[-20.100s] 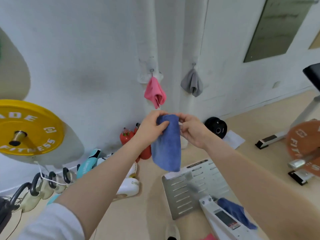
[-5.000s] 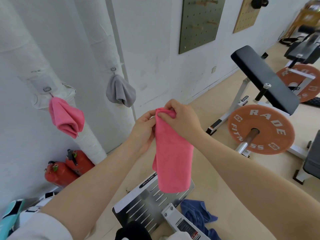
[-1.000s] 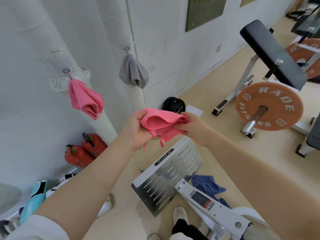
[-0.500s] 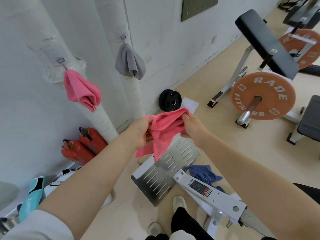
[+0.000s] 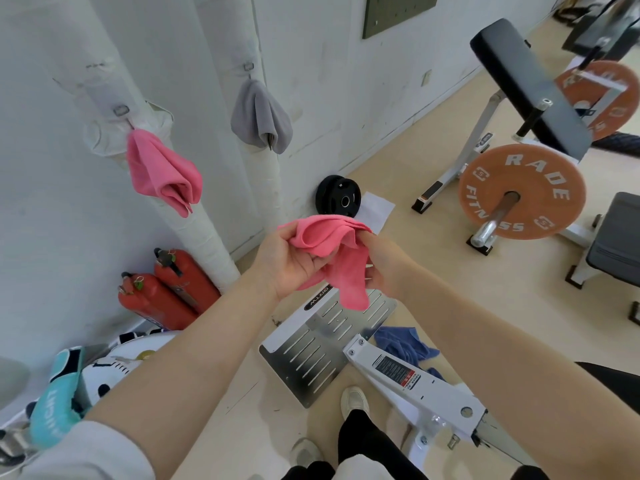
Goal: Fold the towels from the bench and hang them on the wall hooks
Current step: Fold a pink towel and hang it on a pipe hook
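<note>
Left hand (image 5: 294,263) gripped the pink towel (image 5: 332,251) from the left side, fingers curled into the bunched cloth, palm toward the camera. Right hand (image 5: 384,265) pinched the towel's right edge, thumb & fingers partly hidden behind the fabric. Towel was bunched between both hands, held in mid-air above a slotted metal plate (image 5: 329,341) on the floor; one loose end hung down below the hands, just over the plate's top edge.

On the wall behind, a 2nd pink towel (image 5: 162,171) hung from a hook on a padded white pipe, left of the hands & higher. A grey towel (image 5: 261,116) hung from another hook to its right. A blue towel (image 5: 403,344) lay crumpled on the floor beside the plate, below the right forearm.

Two red fire extinguishers (image 5: 166,296) stood against the wall at lower left. An orange weight plate (image 5: 523,192) sat on a bar at right, w/ a black padded bench (image 5: 526,81) above it.
</note>
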Available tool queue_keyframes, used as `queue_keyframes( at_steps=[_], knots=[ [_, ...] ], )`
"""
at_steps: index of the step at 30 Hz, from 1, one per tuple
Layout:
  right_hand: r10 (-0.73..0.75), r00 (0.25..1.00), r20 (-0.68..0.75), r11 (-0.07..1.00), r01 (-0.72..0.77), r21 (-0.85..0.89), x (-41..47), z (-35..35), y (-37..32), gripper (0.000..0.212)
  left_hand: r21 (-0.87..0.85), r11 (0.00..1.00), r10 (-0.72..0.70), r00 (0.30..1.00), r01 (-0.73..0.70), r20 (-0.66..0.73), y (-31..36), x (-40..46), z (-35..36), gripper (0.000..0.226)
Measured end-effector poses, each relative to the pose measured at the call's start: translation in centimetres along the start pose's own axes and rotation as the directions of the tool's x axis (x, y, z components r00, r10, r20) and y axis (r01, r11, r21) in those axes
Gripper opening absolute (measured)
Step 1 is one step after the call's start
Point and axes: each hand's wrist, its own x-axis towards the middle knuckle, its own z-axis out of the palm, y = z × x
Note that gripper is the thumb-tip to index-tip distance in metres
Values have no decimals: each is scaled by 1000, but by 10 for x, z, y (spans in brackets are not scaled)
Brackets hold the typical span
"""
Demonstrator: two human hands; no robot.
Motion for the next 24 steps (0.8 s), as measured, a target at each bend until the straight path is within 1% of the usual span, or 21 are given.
queue_keyframes(
  at_steps=[2, 4, 7, 9, 11, 13, 15, 17, 19, 22, 23, 24],
  knots=[
    [75, 996, 54, 994, -79, 80, -3, 2, -1, 33, 1, 1000, -22, 1000, 22, 13, -5, -4, 0, 30],
    [85, 994, 63, 979, -95, 181, -6, 6, -3, 29, 61, 997, -44, 999, 45, -15, -8, -5, -2, 26],
    [37, 999, 8, 950, -38, 310, -5, 11, -8, 22, 233, 970, -31, 988, 66, -152, -10, -3, -9, 22],
    [3, 1000, -10, 928, 1, 373, -3, 12, -10, 21, 281, 956, -13, 966, 88, -258, -10, 1, -16, 15],
    [-14, 1000, 0, 917, 12, 400, -4, 12, -12, 21, 282, 949, -49, 947, 144, -318, -10, 4, -22, 10],
    [-29, 1000, 10, 918, 22, 395, -6, 14, -15, 23, 281, 934, -121, 935, 221, -335, -9, 4, -25, 16],
    [-51, 999, 11, 924, 42, 379, -7, 16, -16, 24, 253, 935, -157, 930, 248, -331, -8, 4, -26, 20],
    [-75, 997, -2, 938, 71, 339, -8, 17, -17, 25, 169, 965, -141, 941, 201, -309, -5, 5, -24, 19],
    [-89, 996, 6, 951, 84, 299, -9, 17, -18, 27, 91, 990, -77, 950, 109, -303, -2, 6, -21, 19],
    [-74, 997, 20, 941, 63, 333, -11, 18, -21, 21, 65, 997, -13, 973, 28, -229, 0, 3, -12, 16],
    [-70, 997, 18, 938, 60, 343, -10, 18, -23, 21, 62, 998, -5, 976, 19, -219, 0, 3, -10, 16],
    [-68, 998, 6, 938, 62, 341, -9, 16, -24, 21, 74, 997, 9, 970, 9, -243, -1, 3, -10, 15]
  ],
)
